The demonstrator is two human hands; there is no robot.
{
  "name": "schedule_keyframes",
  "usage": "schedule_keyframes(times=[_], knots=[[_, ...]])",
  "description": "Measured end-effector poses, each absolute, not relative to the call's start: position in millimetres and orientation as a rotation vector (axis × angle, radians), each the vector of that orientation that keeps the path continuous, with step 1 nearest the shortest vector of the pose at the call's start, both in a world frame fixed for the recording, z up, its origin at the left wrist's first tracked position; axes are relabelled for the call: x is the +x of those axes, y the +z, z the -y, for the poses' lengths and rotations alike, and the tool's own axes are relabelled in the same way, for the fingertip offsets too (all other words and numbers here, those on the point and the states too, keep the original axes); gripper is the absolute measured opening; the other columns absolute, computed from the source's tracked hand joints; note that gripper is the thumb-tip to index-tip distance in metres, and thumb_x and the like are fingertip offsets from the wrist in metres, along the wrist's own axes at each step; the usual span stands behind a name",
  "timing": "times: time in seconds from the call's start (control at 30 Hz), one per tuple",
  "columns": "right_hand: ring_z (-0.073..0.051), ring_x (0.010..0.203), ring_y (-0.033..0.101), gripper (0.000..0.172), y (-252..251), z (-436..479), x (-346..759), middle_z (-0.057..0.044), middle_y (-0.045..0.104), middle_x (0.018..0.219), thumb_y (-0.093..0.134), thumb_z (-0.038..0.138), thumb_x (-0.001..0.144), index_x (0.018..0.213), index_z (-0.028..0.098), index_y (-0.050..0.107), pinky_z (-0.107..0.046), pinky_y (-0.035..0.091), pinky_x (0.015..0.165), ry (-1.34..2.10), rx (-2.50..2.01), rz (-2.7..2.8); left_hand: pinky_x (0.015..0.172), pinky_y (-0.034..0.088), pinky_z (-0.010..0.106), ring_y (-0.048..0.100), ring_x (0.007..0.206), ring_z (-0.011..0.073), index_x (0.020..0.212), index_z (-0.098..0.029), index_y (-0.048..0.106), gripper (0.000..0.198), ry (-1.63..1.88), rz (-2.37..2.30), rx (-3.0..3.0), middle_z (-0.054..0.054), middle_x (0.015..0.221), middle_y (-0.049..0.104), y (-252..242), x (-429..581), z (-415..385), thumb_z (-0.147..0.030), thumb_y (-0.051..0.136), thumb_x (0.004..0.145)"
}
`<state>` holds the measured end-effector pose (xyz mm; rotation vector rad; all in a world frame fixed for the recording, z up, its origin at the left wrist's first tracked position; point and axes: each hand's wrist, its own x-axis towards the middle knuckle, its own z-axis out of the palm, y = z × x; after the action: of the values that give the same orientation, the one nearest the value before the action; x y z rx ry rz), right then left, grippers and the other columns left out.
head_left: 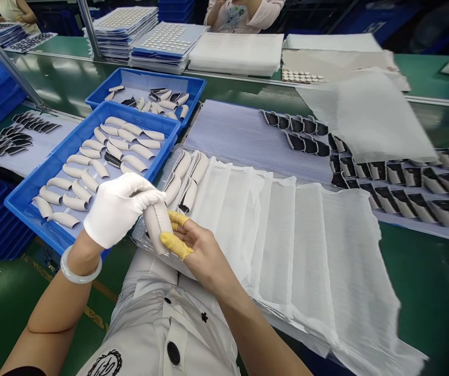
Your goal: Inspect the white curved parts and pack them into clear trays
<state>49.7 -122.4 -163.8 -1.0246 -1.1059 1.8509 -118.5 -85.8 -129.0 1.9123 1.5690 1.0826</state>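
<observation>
Between my two hands is a curved beige ribbed piece (157,227), held up at the near edge of a clear plastic tray (141,230). My left hand (120,209), in a white glove, pinches its upper end. My right hand (196,248) has yellow finger cots and grips the piece's lower right side, thumb in front. Just beyond, similar beige pieces (198,169) lie in rows in the tray, some showing a black inner face. White tissue sheet (271,224) covers the rest of that tray in folds.
A blue tray (24,201) with many beige pieces is at left, a second blue tray (110,78) behind it. Black-lined pieces (396,175) stand in rows at right under a white sheet (384,115). Stacked sheets (235,52) and a co-worker's sleeve (269,15) are across the bench.
</observation>
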Motion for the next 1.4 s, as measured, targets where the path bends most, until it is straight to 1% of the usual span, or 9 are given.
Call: schedule_keyframes(times=[0.17,0.47,0.77,0.87,1.0,1.07,1.17,1.27,1.4], knots=[[-0.016,0.080,0.061,0.043,-162,119,48,-0.006,0.067,0.100,0.069,0.036,0.078,0.115,0.016,0.063,-0.029,0.050,0.070,1.884,-1.028,1.116,0.068,0.050,0.026,0.060,0.068,0.0144,0.071,-0.023,0.068,0.009,1.063,-1.554,1.946,-0.002,0.071,0.066,-130,-119,84,-0.029,0.068,0.078],[-0.016,0.080,0.061,0.054,-163,119,47,-0.005,0.067,0.102,0.074,0.026,0.074,0.125,0.019,0.059,-0.029,0.051,0.072,2.013,-0.963,1.088,0.066,0.048,0.025,0.060,0.068,0.0142,0.068,-0.021,0.066,0.010,1.139,-1.577,1.851,-0.002,0.070,0.065,-130,-116,85,-0.027,0.069,0.076],[-0.014,0.066,0.059,0.046,-162,119,48,-0.003,0.066,0.082,0.076,0.033,0.073,0.115,0.016,0.065,-0.030,0.053,0.065,2.080,-0.889,1.002,0.070,0.049,0.026,0.061,0.071,0.0141,0.070,-0.019,0.068,0.012,1.320,-1.547,1.678,0.000,0.071,0.066,-133,-109,87,-0.028,0.068,0.078],[-0.014,0.064,0.060,0.049,-163,120,50,-0.003,0.066,0.082,0.073,0.037,0.077,0.119,0.017,0.061,-0.030,0.053,0.063,2.063,-0.850,0.941,0.077,0.051,0.028,0.064,0.083,0.0174,0.083,-0.018,0.069,0.020,1.316,-1.432,1.470,0.004,0.085,0.069,-131,-112,91,-0.036,0.061,0.083],[-0.013,0.066,0.062,0.046,-163,121,53,-0.004,0.066,0.088,0.071,0.035,0.080,0.122,0.020,0.057,-0.029,0.052,0.066,1.999,-0.784,0.917,0.079,0.054,0.031,0.063,0.096,0.0228,0.103,-0.021,0.063,0.053,1.135,-1.410,1.447,0.005,0.102,0.066,-131,-108,101,-0.034,0.084,0.056],[-0.014,0.068,0.063,0.042,-163,122,54,-0.004,0.067,0.086,0.070,0.036,0.081,0.118,0.020,0.060,-0.027,0.051,0.064,1.981,-0.750,0.918,0.071,0.054,0.029,0.063,0.086,0.0201,0.095,-0.021,0.063,0.044,1.183,-1.441,1.389,0.004,0.094,0.065,-130,-104,106,-0.034,0.084,0.057],[-0.014,0.065,0.063,0.041,-161,123,55,-0.005,0.066,0.084,0.069,0.040,0.081,0.115,0.019,0.062,-0.026,0.051,0.057,2.042,-0.668,0.919,0.047,0.045,0.020,0.053,0.053,0.0094,0.079,-0.019,0.061,0.025,1.301,-1.335,1.172,-0.001,0.068,0.059,-128,-102,108,-0.043,0.068,0.076],[-0.012,0.060,0.062,0.042,-159,126,54,-0.006,0.066,0.086,0.071,0.043,0.079,0.113,0.019,0.063,-0.024,0.050,0.052,2.100,-0.631,0.887,0.034,0.028,0.017,0.035,0.035,0.0051,0.073,-0.019,0.057,0.033,1.246,-1.225,1.006,-0.006,0.046,0.046,-124,-102,108,-0.050,0.062,0.080],[-0.013,0.059,0.063,0.045,-154,130,53,-0.005,0.065,0.083,0.072,0.047,0.076,0.110,0.019,0.063,-0.022,0.050,0.051,2.129,-0.626,0.828,0.033,0.022,0.016,0.032,0.032,0.0042,0.065,-0.018,0.051,0.039,1.183,-1.176,0.934,-0.006,0.039,0.043,-121,-101,110,-0.052,0.057,0.084]])
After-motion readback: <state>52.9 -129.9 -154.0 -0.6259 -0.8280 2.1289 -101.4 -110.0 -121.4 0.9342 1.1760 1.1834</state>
